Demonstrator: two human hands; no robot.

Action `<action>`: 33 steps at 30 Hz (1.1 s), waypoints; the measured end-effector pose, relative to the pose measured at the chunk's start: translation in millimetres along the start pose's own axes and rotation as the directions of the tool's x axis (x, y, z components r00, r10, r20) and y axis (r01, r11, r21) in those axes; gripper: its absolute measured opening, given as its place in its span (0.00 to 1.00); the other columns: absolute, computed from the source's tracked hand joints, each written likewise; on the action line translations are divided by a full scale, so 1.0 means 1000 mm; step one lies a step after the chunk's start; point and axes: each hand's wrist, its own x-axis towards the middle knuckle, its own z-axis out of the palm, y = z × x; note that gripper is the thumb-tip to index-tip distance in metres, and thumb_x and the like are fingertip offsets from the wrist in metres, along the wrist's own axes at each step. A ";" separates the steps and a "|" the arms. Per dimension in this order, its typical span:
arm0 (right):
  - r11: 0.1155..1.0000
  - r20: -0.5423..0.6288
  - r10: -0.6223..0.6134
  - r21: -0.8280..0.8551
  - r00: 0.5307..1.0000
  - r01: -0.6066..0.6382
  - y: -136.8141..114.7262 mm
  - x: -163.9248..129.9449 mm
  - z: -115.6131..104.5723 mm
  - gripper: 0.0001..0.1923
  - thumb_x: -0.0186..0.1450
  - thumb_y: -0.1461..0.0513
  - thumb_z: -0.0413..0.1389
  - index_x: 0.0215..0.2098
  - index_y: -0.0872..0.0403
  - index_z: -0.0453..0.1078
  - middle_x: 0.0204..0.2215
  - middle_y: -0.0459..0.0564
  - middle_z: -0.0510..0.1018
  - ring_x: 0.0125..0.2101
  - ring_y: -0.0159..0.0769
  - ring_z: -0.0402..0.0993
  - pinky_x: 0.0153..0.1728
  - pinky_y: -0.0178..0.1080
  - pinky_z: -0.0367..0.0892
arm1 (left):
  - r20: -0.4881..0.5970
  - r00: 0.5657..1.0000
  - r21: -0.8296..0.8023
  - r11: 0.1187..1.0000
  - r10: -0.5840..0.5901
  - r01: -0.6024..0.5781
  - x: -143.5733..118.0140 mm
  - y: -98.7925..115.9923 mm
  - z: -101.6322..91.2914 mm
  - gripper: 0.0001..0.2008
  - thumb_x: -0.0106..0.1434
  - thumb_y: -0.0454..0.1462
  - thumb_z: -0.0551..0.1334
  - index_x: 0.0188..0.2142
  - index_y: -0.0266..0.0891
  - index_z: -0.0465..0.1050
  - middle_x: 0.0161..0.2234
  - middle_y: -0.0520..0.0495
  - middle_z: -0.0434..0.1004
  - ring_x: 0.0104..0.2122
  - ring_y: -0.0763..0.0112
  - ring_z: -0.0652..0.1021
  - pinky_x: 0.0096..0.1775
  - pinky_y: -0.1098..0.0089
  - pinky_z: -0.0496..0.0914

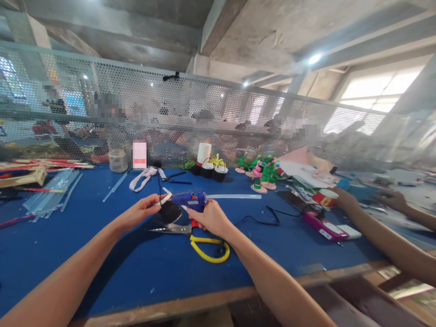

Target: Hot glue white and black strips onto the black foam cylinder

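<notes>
- left hand point(145, 211) pinching one white strip point(165, 198) over one black disc point(170, 211)
- right hand point(210, 218) wrapped round one blue glue gun point(188, 199)
- one pair of yellow-handled scissors point(199, 238) mid-desk, near the front edge

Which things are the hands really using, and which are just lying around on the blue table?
In use:
- left hand pinching a white strip on a black round piece
- right hand gripping a blue glue gun

Lying about:
- yellow-handled scissors
- clear glue sticks
- small black pots
- pink and green foam figures
- glass jar
</notes>
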 end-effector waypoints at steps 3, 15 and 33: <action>0.998 0.001 0.061 0.017 0.998 -0.061 -0.002 0.003 -0.002 0.11 0.52 0.61 0.52 0.14 0.56 0.63 0.05 0.40 0.61 0.08 0.25 0.57 0.11 0.28 0.56 | 0.021 1.000 -0.041 0.999 0.014 -0.013 0.000 -0.001 -0.001 0.12 0.51 0.44 0.59 0.22 0.40 0.59 0.39 0.47 0.73 0.49 0.64 0.66 0.46 0.68 0.59; 0.995 0.006 0.096 0.026 0.995 -0.096 -0.004 0.005 -0.004 0.11 0.53 0.62 0.51 0.14 0.56 0.62 0.06 0.39 0.61 0.08 0.24 0.56 0.11 0.28 0.54 | 0.041 0.999 -0.091 0.996 -0.003 0.007 0.000 -0.002 -0.001 0.12 0.51 0.43 0.61 0.23 0.40 0.59 0.46 0.46 0.70 0.53 0.62 0.61 0.49 0.65 0.56; 0.999 -0.012 -0.010 -0.033 1.000 0.010 -0.001 0.000 0.001 0.11 0.53 0.60 0.51 0.15 0.55 0.64 0.06 0.41 0.62 0.09 0.26 0.59 0.14 0.30 0.58 | 0.077 0.997 -0.070 0.998 0.008 -0.003 0.001 -0.005 -0.004 0.14 0.52 0.44 0.60 0.24 0.40 0.57 0.48 0.46 0.67 0.56 0.59 0.57 0.52 0.60 0.51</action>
